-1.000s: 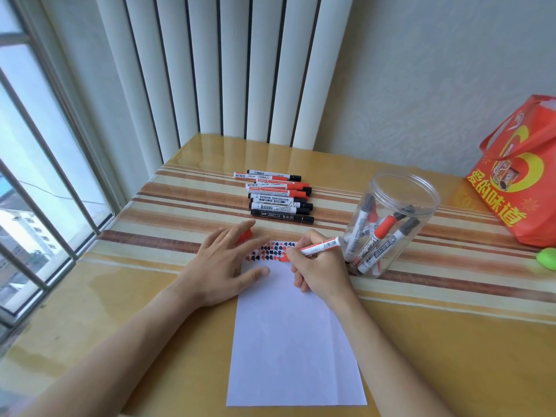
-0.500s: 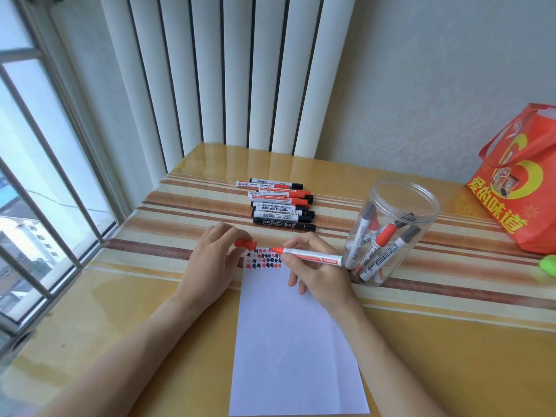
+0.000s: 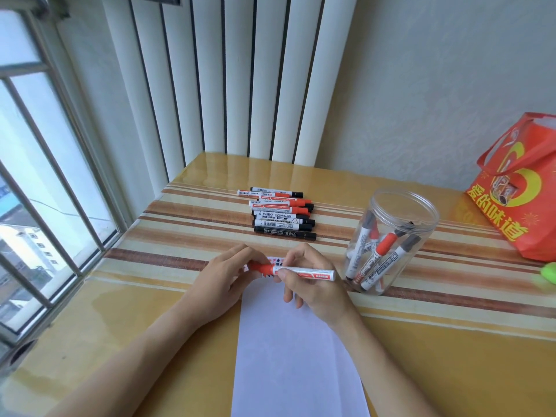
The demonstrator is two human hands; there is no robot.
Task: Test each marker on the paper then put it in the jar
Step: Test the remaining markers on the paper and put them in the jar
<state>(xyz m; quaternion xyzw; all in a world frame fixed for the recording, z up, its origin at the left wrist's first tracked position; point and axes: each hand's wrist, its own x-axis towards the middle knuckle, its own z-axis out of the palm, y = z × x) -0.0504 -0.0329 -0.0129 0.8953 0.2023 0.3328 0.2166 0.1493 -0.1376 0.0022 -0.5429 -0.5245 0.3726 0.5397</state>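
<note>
Head view: paper's [image 3: 296,350] marks [image 3: 277,261] mostly behind hands.

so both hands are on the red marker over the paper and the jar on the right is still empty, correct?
Not quite: in the head view the clear jar already holds several markers. The rest stands: the left hand and right hand hold the red marker over the paper.

paper [image 3: 296,356]: near end cut by frame; test marks partly under hands
bag [image 3: 517,188]: right side cropped
marker labels: mostly unreadable
</note>
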